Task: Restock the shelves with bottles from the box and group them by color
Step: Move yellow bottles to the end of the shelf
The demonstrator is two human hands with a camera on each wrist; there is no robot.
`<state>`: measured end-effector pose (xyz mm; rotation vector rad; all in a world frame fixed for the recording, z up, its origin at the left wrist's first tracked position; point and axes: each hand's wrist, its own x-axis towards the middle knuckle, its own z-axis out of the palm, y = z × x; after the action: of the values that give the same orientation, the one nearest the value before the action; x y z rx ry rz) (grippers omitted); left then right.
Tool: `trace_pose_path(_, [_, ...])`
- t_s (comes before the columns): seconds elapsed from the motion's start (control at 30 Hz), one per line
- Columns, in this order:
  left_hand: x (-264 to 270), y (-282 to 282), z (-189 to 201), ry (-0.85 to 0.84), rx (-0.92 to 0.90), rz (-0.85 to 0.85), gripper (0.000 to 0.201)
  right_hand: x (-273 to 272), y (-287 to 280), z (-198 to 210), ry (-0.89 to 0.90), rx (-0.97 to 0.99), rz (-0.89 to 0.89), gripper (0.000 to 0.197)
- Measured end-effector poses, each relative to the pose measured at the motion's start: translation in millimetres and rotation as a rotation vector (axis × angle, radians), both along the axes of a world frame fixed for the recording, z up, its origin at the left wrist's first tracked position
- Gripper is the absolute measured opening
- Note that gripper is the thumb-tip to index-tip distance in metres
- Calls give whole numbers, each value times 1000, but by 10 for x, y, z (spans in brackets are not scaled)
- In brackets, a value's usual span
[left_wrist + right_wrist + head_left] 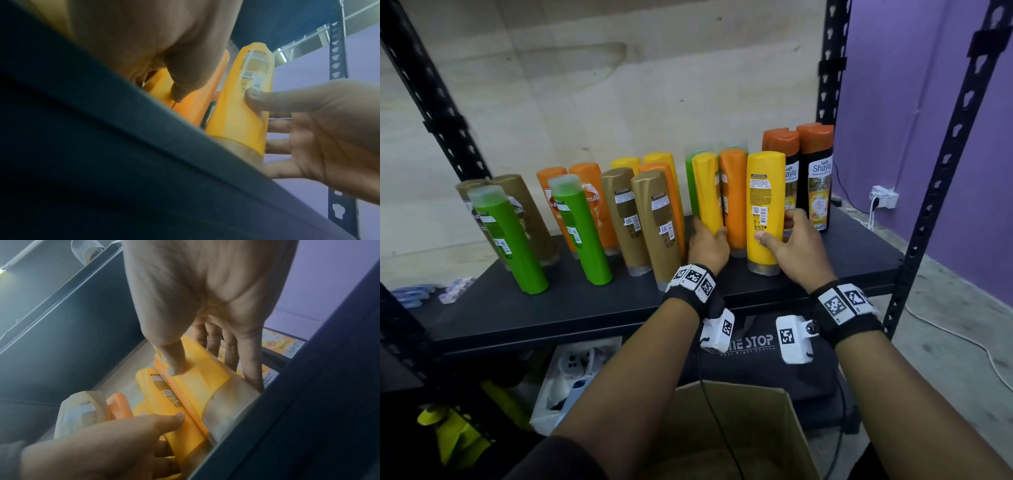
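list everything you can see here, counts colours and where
gold bottles: 4, gold, two far left, two mid-shelf
green bottles: 3, green, two front left, one behind the held yellow one
orange bottles: 4, orange, three left and mid-shelf, one between the held pair
yellow bottles: 4, yellow, two at back, two held
Safi Shayla bottles: 2, black with orange caps, far right
shelf: 1, black, under all bottles
cardboard box: 1, brown, below the shelf
bag: 1, dark, below the shelf
left grip: holds a yellow bottle
right grip: holds a yellow bottle
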<state>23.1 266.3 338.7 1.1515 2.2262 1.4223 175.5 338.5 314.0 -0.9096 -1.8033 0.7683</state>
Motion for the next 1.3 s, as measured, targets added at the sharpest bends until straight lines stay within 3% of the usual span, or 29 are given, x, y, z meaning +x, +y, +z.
trace_pose_path(0.33, [21, -125, -125, 61, 32, -2, 48, -5, -40, -76, 38, 6, 41, 59])
trace_pose_path(0.6, [-4, -152, -44, 36, 82, -45, 73, -2, -99, -55, -12, -20, 88, 62])
trace_pose_path(0.83, [21, -214, -47, 104, 136, -48, 53, 45, -112, 37, -45, 32, 95, 48])
trace_pose_path(1.1, [405, -90, 158, 220, 225, -158, 57, 471, -34, 151, -28, 63, -41, 44])
trace_pose_path(1.3, [721, 98, 187, 190, 302, -190, 45, 874, 124, 180, 10, 45, -158, 43])
